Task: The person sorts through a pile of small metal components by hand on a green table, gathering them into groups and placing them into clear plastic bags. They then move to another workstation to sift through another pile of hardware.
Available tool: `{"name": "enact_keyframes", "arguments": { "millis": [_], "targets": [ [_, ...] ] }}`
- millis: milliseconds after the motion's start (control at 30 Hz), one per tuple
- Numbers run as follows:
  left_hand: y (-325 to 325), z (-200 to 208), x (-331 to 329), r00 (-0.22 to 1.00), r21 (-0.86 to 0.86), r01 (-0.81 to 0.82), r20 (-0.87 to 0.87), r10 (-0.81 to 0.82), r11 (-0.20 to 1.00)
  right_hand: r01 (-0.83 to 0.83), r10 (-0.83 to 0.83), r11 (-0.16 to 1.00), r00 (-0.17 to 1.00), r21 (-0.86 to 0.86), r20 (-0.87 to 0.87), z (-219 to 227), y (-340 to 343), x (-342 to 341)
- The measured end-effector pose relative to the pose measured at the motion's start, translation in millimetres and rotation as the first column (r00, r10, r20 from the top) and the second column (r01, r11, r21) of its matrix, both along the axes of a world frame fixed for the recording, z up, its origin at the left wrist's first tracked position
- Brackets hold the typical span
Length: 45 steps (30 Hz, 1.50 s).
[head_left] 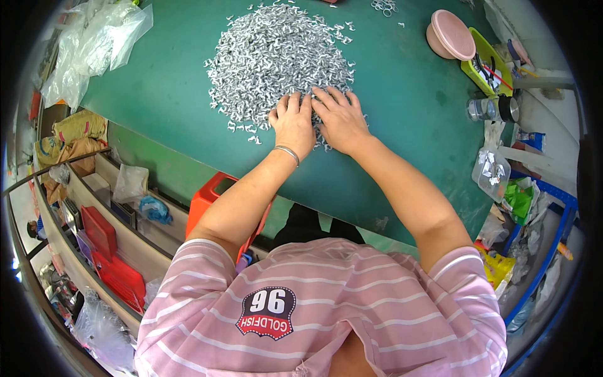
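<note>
Through the head camera I see both bare hands at the near edge of a broad pile of small, curved silver-grey pieces [279,56] on the green tabletop [182,122]. My left hand [294,130], with a silver bangle [287,151] at its wrist, lies palm down, fingers loosely bent onto the pieces. My right hand [342,124] is just beside it, also palm down, fingers a little spread and reaching into the same edge. Neither is clenched; I cannot tell whether either pinches a piece, since the undersides are hidden. A few strays lie near the left hand, just off the pile. Well apart, toward the table's right side, I have a pink plastic bowl [455,39] beside a lime-green basket [482,45], and nearer me a clear jar with a black lid [481,109].
</note>
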<state>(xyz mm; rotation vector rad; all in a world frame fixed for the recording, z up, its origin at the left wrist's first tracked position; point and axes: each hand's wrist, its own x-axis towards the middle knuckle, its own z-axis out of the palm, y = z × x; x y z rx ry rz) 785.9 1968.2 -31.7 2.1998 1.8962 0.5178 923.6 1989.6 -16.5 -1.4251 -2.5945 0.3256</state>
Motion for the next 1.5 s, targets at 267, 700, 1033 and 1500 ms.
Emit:
{"name": "enact_keyframes", "arguments": {
  "millis": [267,700,1033,1500],
  "targets": [
    [-13.6,5.5,-7.9,0.995,-0.005,0.099,-0.006,-0.099,0.995,0.043,-0.039,0.998,0.996,-0.048,0.081,3.1,-7.6,37.6],
    [-37.6,9.7,-11.8,0.988,-0.009,0.109,0.109,-0.108,0.994,-0.052,0.053,0.999,0.986,0.009,-0.159,-10.7,-11.5,14.5],
    [-78.8,-4.2,10.7,0.856,-0.06,0.485,0.236,-0.46,0.872,0.122,-0.121,0.992,0.992,-0.032,0.037,-2.0,-24.0,78.4],
    [-50.4,-9.3,-1.9,0.818,-0.099,0.539,0.299,-0.492,0.836,0.115,-0.142,0.973,0.982,-0.199,-0.126,-3.5,-113.4,81.3]
  ]
}}
